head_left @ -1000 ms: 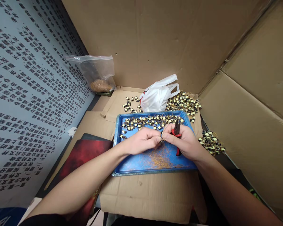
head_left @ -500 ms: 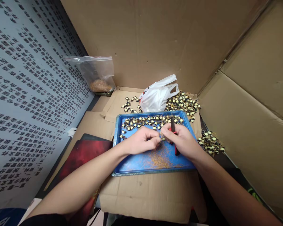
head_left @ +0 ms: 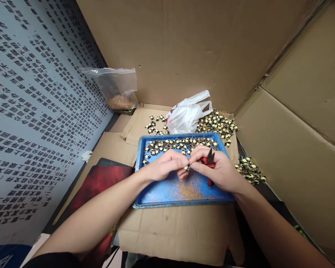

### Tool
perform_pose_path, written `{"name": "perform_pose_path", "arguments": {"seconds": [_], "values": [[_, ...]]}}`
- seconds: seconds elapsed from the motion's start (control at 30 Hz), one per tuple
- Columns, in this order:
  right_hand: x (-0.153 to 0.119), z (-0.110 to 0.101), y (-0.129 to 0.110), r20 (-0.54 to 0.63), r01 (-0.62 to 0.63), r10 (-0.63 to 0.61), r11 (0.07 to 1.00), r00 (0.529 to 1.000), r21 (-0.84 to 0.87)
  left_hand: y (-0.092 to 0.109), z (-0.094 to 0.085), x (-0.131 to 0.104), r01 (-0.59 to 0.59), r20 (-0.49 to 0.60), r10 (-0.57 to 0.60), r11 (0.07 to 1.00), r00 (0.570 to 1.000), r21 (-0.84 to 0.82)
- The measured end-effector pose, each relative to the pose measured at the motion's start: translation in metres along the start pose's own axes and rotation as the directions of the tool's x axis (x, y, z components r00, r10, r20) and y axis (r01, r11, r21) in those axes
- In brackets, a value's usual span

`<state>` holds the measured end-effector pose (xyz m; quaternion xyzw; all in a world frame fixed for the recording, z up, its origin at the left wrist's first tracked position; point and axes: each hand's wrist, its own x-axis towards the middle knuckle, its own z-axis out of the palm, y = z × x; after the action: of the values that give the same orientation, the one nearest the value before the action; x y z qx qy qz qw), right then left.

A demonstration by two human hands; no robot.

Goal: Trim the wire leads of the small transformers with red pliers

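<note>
My left hand (head_left: 169, 164) is closed, its thumb and fingers pinching a small yellow-and-black wire-wound coil (head_left: 187, 168) above the blue tray (head_left: 156, 193). Fingertips of my right hand (head_left: 216, 167) meet the left ones at this coil. Red-handled pliers (head_left: 210, 160) rest in my right hand, jaws slightly apart and pointing up and away from me. More coils (head_left: 178, 143) of the same kind lie along the tray's far side. Below my hands, thin copper-coloured wire clippings (head_left: 191, 190) cover part of the tray floor.
Behind the tray lies a white plastic bag (head_left: 184, 115) beside a heap of coils (head_left: 222, 124). Another coil pile (head_left: 249, 169) sits to the right. A clear bag (head_left: 121, 93) with copper-coloured wire stands back left. Cardboard walls (head_left: 198, 48) enclose the back and right.
The pliers have turned in my right hand, and their jaws now show slightly apart. My right fingers have closed in on the coil at my left fingertips.
</note>
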<state>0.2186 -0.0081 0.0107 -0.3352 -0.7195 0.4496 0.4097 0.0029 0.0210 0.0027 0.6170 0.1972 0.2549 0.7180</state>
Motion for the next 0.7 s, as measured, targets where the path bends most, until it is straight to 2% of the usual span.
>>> {"name": "perform_pose_path", "arguments": {"seconds": [0.1,0.17,0.23,0.3,0.4,0.47,0.6,0.67,0.7], "values": [[0.0,0.005,-0.003,-0.168,0.062,-0.079,0.992,0.983,-0.107,-0.007,-0.002,0.006,-0.051,-0.171,0.021,0.984,0.985,-0.171],[-0.001,0.008,-0.005,-0.335,0.092,-0.183,0.958,0.924,-0.27,-0.01,-0.003,0.009,-0.059,-0.248,0.0,0.972,0.969,-0.229],[-0.004,0.01,-0.005,-0.423,0.09,-0.298,0.891,0.856,-0.446,-0.011,-0.002,0.01,-0.038,-0.232,-0.013,0.977,0.973,-0.212],[-0.006,0.01,-0.002,-0.404,0.098,-0.396,0.803,0.825,-0.588,-0.01,0.001,0.009,-0.028,-0.187,-0.002,0.987,0.982,-0.158],[-0.009,0.012,0.005,-0.299,0.133,-0.471,0.688,0.83,-0.714,-0.007,0.006,0.008,-0.06,-0.212,0.045,0.996,0.976,-0.067],[-0.01,0.014,0.009,-0.258,0.162,-0.495,0.656,0.83,-0.737,-0.006,0.008,0.008,-0.08,-0.239,0.072,0.997,0.968,-0.021],[-0.01,0.018,0.008,-0.222,0.243,-0.511,0.691,0.831,-0.68,-0.007,0.008,0.009,-0.102,-0.247,0.094,0.995,0.964,-0.017],[-0.01,0.017,0.004,-0.233,0.206,-0.431,0.753,0.872,-0.625,-0.008,0.007,0.009,-0.11,-0.257,0.105,0.994,0.961,-0.006],[-0.01,0.016,0.002,-0.251,0.147,-0.349,0.8,0.903,-0.582,-0.009,0.006,0.008,-0.118,-0.27,0.114,0.993,0.956,0.001]]}}
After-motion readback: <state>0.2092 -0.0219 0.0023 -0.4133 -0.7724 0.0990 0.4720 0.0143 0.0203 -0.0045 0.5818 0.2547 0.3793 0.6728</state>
